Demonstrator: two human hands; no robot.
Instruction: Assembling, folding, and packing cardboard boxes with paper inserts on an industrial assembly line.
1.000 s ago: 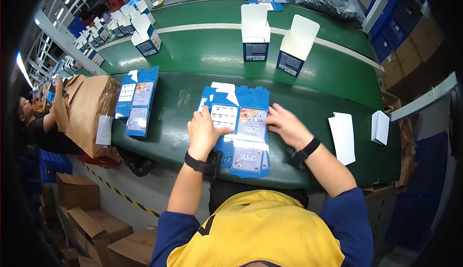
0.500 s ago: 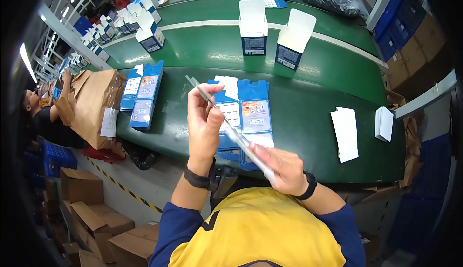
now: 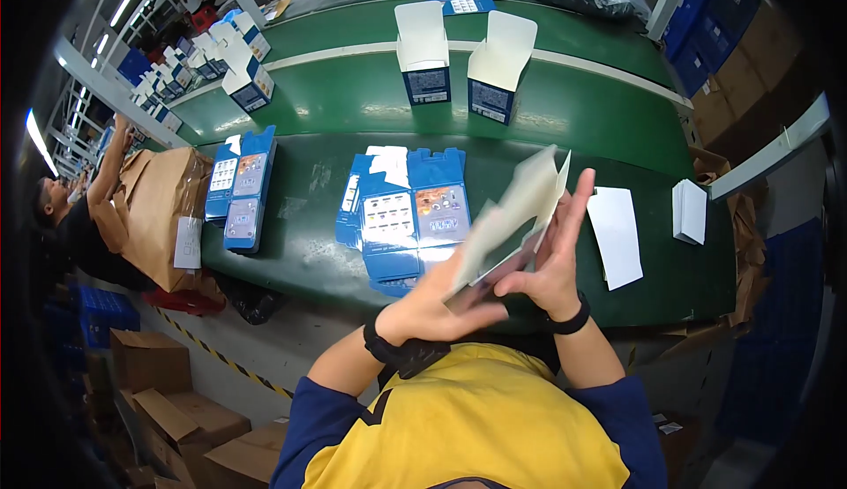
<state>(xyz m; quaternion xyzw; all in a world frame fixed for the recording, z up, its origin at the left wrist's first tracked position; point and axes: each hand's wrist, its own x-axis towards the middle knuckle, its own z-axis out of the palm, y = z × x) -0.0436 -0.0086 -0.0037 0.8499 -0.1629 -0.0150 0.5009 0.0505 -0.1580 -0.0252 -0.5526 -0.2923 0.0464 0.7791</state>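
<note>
Between my two hands is a partly unfolded carton (image 3: 505,215), tilted over the table, its pale inner side showing and its far end blurred. My left hand (image 3: 432,305) holds its lower left side, the thumb stretched out below. My right hand (image 3: 558,268) presses on its right side, fingers extended upward and thumb at the lower edge. Just left of the carton, flat blue printed cartons (image 3: 388,264) lie in a loose stack on the green table.
Another pile of flat cartons (image 3: 243,211) lies to the left, beside a large brown paper package (image 3: 159,202). White folded sheets (image 3: 618,237) and a small white stack (image 3: 689,211) lie right. Two erected boxes (image 3: 426,78) stand on the green belt (image 3: 340,92). A person (image 3: 88,215) works at far left.
The carton, flat and edge-on before, has swung right and opened out between my hands. My left hand has come down and right; my right hand has risen, fingers now pointing up.
</note>
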